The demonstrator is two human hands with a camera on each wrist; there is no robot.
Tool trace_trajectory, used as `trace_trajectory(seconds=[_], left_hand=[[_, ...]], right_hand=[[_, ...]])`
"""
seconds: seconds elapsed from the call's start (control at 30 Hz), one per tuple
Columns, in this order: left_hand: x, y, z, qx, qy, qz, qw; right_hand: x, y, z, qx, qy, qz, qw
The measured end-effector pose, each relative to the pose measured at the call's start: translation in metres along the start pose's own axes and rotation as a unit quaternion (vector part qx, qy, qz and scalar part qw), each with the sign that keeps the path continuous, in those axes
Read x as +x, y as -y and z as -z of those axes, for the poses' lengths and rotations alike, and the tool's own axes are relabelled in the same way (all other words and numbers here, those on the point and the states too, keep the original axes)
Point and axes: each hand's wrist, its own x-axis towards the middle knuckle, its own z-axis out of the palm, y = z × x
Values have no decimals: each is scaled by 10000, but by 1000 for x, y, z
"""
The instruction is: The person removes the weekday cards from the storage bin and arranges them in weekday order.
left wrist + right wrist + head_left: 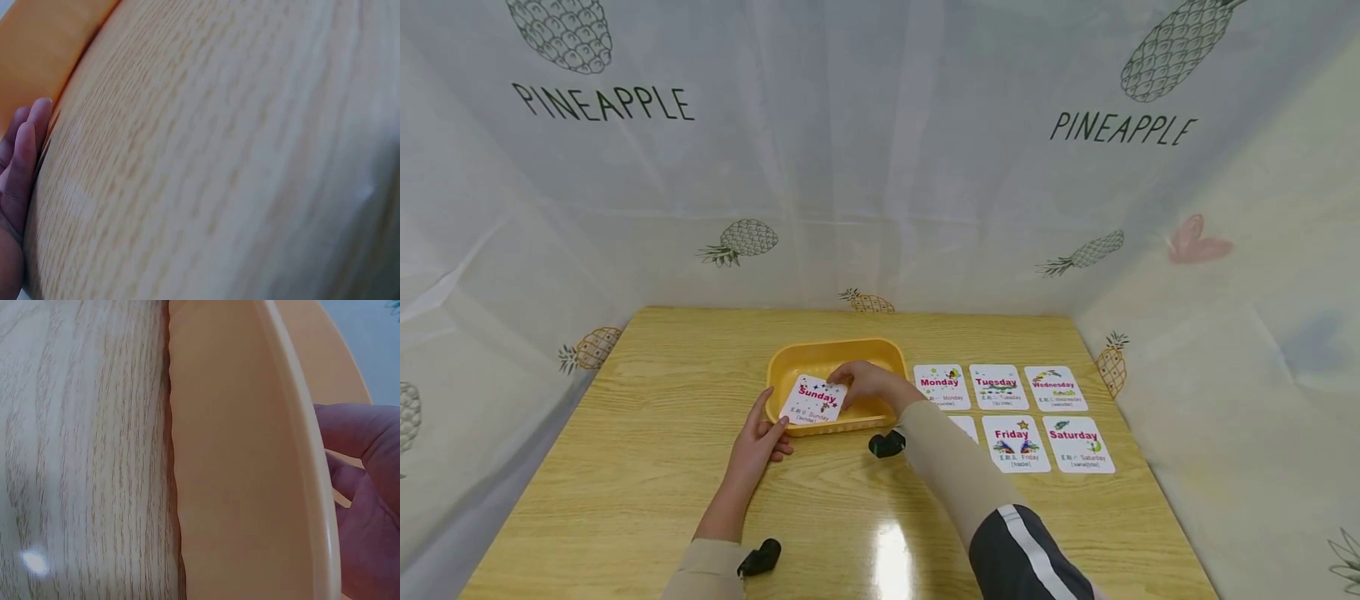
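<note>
Right hand: reached over the yellow tray (790, 358), right hand (868, 382) pinching the right edge of the Sunday card (814, 398), fingers curled onto it.
Left hand: left hand (758, 437) laid on the wood at the tray's near-left corner, fingers fairly straight and touching the tray's outer wall, thumb raised beside it; nothing gripped.
Sunday card: face up, tilted, resting across the tray's near rim, partly inside the tray, left of the tabletop's middle.
Tray: near the middle of the tabletop (647, 467), a little toward the far edge; nothing else seen inside.
Laid-out cards: Monday card (942, 387), Tuesday card (997, 387) and Wednesday card (1055, 387) in a far row right of the tray; Friday card (1015, 443) and Saturday card (1077, 444) in a near row; one more card (966, 427) left of Friday, mostly hidden under the right sleeve, word unreadable.
Step in hand: judged as taking the last card out of the tray, tray steadied meanwhile.
Next move calls for: likely a clean lift clear of the rim, then a flat, square placement in line with the rows, without nudging neighbours.
Surface: pale wood-grain tabletop, glossy, with a lamp glare near the near edge.
Room: white sheeting printed with pineapples and the word PINEAPPLE closing in the far, left and right sides.
Wrist views: only wood grain, orange tray wall and fingertips.
</note>
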Motion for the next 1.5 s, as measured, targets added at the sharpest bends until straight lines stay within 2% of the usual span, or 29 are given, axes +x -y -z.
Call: trace_trajectory(seconds=[0.33,0.67,0.83,1.07,1.27,1.5], left_hand=[[1,1,1,0,41,-26,10000],[-1,0,1,4,40,-26,10000],[6,8,1,-162,39,-11,9999],[20,33,2,-130,-66,-95,9998],[21,37,1,-67,-155,-205,9996],[21,37,0,-56,-167,-183,9997]], right_hand=[[8,1,-8,-153,-176,-196,9995],[12,7,-16,-1152,-482,-388,9914],[14,8,-17,-1335,-549,-448,9885],[17,2,-15,-932,-573,-409,9932],[14,-2,-10,-274,-591,-195,9977],[10,-8,-3,399,-737,-7,9965]])
